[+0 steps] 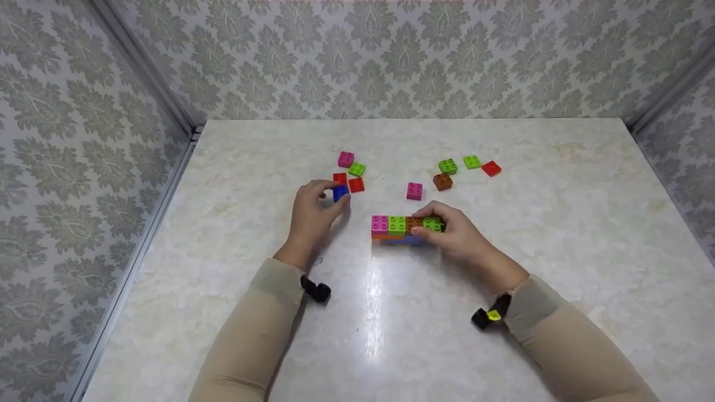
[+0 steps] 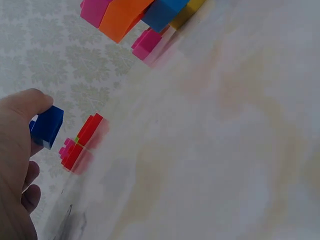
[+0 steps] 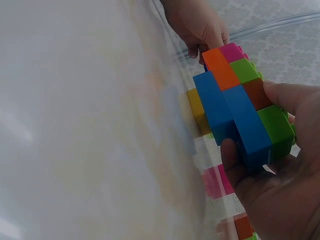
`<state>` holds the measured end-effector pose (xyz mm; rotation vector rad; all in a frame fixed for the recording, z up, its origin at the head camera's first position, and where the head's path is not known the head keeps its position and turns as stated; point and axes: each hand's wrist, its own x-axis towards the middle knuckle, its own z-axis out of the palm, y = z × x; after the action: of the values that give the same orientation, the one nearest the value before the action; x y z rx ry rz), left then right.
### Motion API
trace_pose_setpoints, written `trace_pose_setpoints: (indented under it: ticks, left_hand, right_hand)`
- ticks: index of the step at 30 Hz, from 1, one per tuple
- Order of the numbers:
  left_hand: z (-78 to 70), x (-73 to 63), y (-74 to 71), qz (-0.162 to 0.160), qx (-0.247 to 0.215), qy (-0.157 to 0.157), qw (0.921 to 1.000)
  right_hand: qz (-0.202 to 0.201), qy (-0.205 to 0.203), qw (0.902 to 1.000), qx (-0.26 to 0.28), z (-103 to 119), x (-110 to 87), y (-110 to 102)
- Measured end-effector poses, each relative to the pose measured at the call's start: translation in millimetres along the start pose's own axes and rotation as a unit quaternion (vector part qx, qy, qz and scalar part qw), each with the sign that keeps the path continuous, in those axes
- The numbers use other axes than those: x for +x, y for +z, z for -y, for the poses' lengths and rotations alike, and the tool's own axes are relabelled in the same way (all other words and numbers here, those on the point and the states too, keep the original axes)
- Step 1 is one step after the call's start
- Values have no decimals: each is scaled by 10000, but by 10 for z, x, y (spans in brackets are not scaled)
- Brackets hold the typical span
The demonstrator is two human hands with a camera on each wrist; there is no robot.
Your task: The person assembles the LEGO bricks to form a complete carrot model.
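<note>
My left hand (image 1: 315, 215) pinches a small blue brick (image 1: 340, 193) between thumb and fingers; in the left wrist view that brick (image 2: 48, 126) is held up off the table. My right hand (image 1: 461, 234) grips the right end of a built block of toy bricks (image 1: 397, 224). Its top row runs pink, green, brown, green, with studs showing. Below, in the right wrist view, are an orange brick (image 3: 221, 68), long blue bricks (image 3: 247, 125) and a yellow brick (image 3: 198, 111) at the bottom. The right thumb and fingers lie along the block's sides.
Two flat red bricks (image 1: 356, 185) lie just past the left hand, with a pink (image 1: 346, 159) and a green brick (image 1: 357, 169) behind. Beyond the block lie a pink brick (image 1: 414, 191), a brown one (image 1: 443, 181), two green ones (image 1: 448, 166) and a red one (image 1: 491, 168).
</note>
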<state>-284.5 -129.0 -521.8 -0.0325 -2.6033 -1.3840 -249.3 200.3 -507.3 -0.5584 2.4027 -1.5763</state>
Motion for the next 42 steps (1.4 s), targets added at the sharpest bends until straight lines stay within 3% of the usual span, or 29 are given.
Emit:
trace_pose_setpoints:
  ticks: [10, 18, 31, 39, 42]
  left_hand:
    - [-170, -162, 122, 287, -568, 849, 9943]
    - [-317, -283, 214, 481, -957, 1303, 9857]
    - [-402, -356, 246, 402, -1594, 1541, 9743]
    - [-418, -381, 273, 895, -1499, 1857, 9670]
    - [-416, -382, 275, 1013, -1441, 1833, 9672]
  right_hand:
    - [9, 19, 10000, -56, 10, 13, 1]
    - [9, -21, 9999, 133, 5, 11, 10]
    - [4, 24, 9998, 189, -5, 2, 11]
    - [8, 89, 9999, 144, 12, -5, 13]
    - [24, 63, 9998, 189, 7, -6, 10]
